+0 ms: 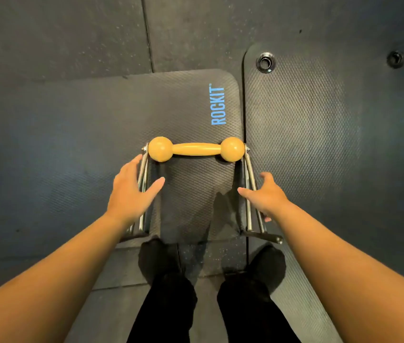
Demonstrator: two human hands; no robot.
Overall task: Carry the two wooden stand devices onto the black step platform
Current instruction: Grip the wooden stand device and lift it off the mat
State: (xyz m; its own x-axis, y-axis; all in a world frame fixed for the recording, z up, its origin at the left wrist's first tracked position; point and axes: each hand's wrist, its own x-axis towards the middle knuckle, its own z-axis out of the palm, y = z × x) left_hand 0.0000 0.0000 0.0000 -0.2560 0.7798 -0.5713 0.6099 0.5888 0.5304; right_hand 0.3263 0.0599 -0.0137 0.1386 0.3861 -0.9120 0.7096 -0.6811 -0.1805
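My forearms come in from the bottom corners, bare, and between them my legs in black trousers [163, 310] run down to dark feet planted at the near edge of the mats. My left hand [131, 191] hangs over the left metal legs [142, 184] of the wooden stand device [196, 149], its grip spread, fingers straight and thumb angled out toward the middle; whether the palm touches the rods I cannot tell. My right hand [266, 194] reaches to the right metal legs [250, 191], fingers loosely extended with the thumb pointing inward, and a fingertip shows low on the far side of the rods, so the grip is loose around them rather than closed tight; I cannot tell if it presses the metal. The device stands on the floor mats just ahead of my feet: a wooden bar with a ball at each end, carried crosswise on splayed steel rods that end in dark foot bars. It straddles the seam between the mat printed ROCKIT [218, 105] and the neighbouring textured mat [307, 115], which has a metal eyelet [266, 62] near its far corner. Speckled rubber flooring [72, 33] lies beyond.
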